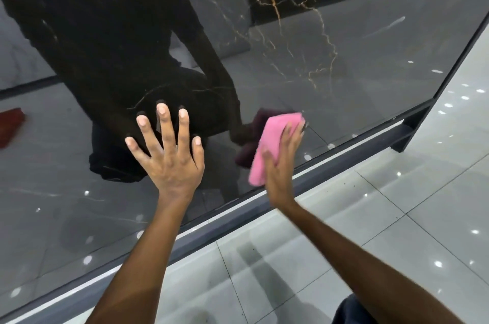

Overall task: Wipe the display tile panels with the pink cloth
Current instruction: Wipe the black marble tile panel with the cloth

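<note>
A glossy black tile panel with gold veins fills the upper part of the head view and mirrors the room. My left hand lies flat against it, fingers spread and straight. To its right, my right hand presses the folded pink cloth onto the panel near its lower edge, fingers over the cloth's back. The cloth's dark reflection shows just left of it.
A dark metal frame runs along the panel's bottom edge, with a support foot at the right. Shiny grey floor tiles spread out below and to the right. A red object is reflected at the far left.
</note>
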`<state>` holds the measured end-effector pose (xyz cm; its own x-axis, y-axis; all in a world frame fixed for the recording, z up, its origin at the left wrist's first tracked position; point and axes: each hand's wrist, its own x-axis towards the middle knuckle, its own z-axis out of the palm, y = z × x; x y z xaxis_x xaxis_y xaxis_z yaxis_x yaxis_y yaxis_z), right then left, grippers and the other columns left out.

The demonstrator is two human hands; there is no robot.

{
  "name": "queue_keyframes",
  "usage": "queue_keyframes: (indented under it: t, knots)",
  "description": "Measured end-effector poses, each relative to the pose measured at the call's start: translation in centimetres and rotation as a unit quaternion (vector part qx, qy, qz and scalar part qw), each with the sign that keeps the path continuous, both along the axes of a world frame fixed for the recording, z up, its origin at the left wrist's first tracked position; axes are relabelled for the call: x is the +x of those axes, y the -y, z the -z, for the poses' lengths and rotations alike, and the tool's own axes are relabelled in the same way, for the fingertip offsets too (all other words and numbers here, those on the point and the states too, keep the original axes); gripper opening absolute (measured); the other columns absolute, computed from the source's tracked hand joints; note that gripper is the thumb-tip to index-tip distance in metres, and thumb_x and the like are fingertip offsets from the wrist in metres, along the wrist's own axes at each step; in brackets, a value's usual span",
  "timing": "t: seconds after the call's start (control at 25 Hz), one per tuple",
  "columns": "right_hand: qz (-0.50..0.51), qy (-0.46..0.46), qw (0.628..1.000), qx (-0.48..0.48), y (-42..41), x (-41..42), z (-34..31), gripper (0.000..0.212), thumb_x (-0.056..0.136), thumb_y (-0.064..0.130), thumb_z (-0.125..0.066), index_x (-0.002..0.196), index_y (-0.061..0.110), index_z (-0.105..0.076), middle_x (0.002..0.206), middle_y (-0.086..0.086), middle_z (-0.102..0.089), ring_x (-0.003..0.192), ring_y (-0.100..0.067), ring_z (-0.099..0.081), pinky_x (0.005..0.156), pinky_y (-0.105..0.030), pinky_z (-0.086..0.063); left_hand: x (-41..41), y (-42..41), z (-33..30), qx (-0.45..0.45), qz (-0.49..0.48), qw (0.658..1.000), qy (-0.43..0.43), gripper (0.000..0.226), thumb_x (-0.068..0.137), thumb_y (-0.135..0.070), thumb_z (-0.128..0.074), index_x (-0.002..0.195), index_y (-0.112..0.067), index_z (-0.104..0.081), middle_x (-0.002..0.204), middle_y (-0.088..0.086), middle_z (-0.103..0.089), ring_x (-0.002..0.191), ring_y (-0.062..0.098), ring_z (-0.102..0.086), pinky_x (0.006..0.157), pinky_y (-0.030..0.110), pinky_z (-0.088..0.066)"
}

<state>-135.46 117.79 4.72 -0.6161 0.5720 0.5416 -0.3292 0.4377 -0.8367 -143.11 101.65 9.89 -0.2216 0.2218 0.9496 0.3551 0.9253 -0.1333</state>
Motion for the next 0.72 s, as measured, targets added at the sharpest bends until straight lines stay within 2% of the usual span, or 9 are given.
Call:
queue_keyframes:
  t: [0.08,0.16,0.24,0.36,0.44,0.48,0.52,0.64,0.72]
  knots:
    - [0.088,-0.055,0.995,0.009,-8.4,-2.1,-3.3,0.066,0.099,0.025,-0.047,0.153,0.008,-0.013,0.161,-0.012,0.003,0.15,-0.024,-0.001,0.12,-0.023,-0.003,-0.2,-0.3,0.2,0.006,-0.001,1.0,-0.007,0.065,0.102,-0.038,-0.028,0.157,-0.023,0.004,0.163,0.0,0.017,0.149,0.027,0.017,0.118,0.051,0.008]
    - [0.197,-0.07,0.968,-0.136,-14.6,-3.7,-8.1,0.062,0.1,0.022,-0.045,0.152,0.001,-0.017,0.16,-0.019,-0.005,0.148,-0.025,-0.011,0.11,-0.006,-0.008,-0.4,-0.5,0.0,0.007,0.0,1.0,-0.006,0.065,0.102,-0.038,-0.028,0.157,-0.022,0.003,0.163,0.002,0.016,0.149,0.028,0.016,0.118,0.052,0.006]
    - [0.241,-0.013,0.947,-0.213,-13.8,-4.0,-11.0,0.06,0.101,0.017,-0.043,0.152,0.0,-0.017,0.16,-0.021,-0.006,0.148,-0.032,-0.01,0.109,-0.014,-0.008,-0.2,-0.2,-0.2,-0.012,-0.004,1.0,0.0,0.063,0.103,-0.038,-0.027,0.157,-0.023,0.002,0.164,0.001,0.015,0.15,0.027,0.015,0.118,0.052,0.005]
    - [0.132,0.014,0.976,0.171,-5.5,-2.1,-10.4,0.07,0.096,0.02,-0.048,0.153,0.007,-0.011,0.158,-0.024,-0.012,0.145,-0.042,-0.014,0.118,-0.043,-0.011,1.5,-0.6,-0.4,0.043,0.04,0.996,0.072,0.053,0.105,-0.037,-0.026,0.156,-0.028,-0.013,0.164,-0.003,0.002,0.151,0.02,0.009,0.118,0.05,0.0]
    - [0.001,-0.058,0.822,0.566,-3.3,-0.9,-9.9,0.065,0.091,0.019,-0.047,0.15,0.013,-0.019,0.153,-0.022,-0.024,0.141,-0.046,-0.022,0.114,-0.055,-0.02,3.1,-1.9,-3.4,0.106,0.106,0.983,0.107,0.044,0.101,-0.031,-0.033,0.145,-0.027,-0.035,0.157,-0.001,-0.018,0.149,0.019,-0.009,0.114,0.05,-0.009]
    - [-0.007,-0.102,0.734,0.671,-4.9,-1.2,-12.0,0.063,0.09,0.02,-0.048,0.148,0.013,-0.025,0.152,-0.019,-0.026,0.141,-0.045,-0.022,0.114,-0.054,-0.02,3.7,-2.6,-6.0,0.108,0.147,0.979,0.093,0.043,0.098,-0.027,-0.038,0.14,-0.026,-0.04,0.153,0.002,-0.024,0.146,0.021,-0.017,0.113,0.049,-0.012]
    - [0.014,-0.146,0.7,0.699,-7.1,-1.9,-15.2,0.062,0.088,0.023,-0.05,0.146,0.013,-0.03,0.153,-0.017,-0.024,0.141,-0.044,-0.02,0.114,-0.052,-0.019,4.1,-3.1,-9.5,0.096,0.175,0.978,0.062,0.043,0.096,-0.025,-0.042,0.139,-0.024,-0.041,0.151,0.005,-0.028,0.144,0.024,-0.023,0.113,0.048,-0.014]
    - [0.172,-0.158,0.82,0.523,-14.9,-4.1,-25.2,0.074,0.083,0.028,-0.053,0.151,0.018,-0.026,0.161,-0.013,-0.012,0.142,-0.045,-0.013,0.114,-0.047,-0.016,3.4,-3.0,-23.7,0.127,0.178,0.976,-0.023,0.047,0.094,-0.022,-0.05,0.141,-0.019,-0.043,0.155,0.012,-0.034,0.144,0.031,-0.026,0.117,0.044,-0.013]
    - [0.24,-0.119,0.939,0.217,-18.3,-4.1,-30.9,0.073,0.084,0.033,-0.049,0.151,0.011,-0.029,0.158,-0.019,-0.019,0.145,-0.043,-0.011,0.116,-0.04,-0.016,2.9,-2.5,-31.7,0.153,0.147,0.976,-0.044,0.052,0.093,-0.021,-0.049,0.144,-0.018,-0.044,0.157,0.011,-0.032,0.147,0.034,-0.022,0.118,0.047,-0.01]
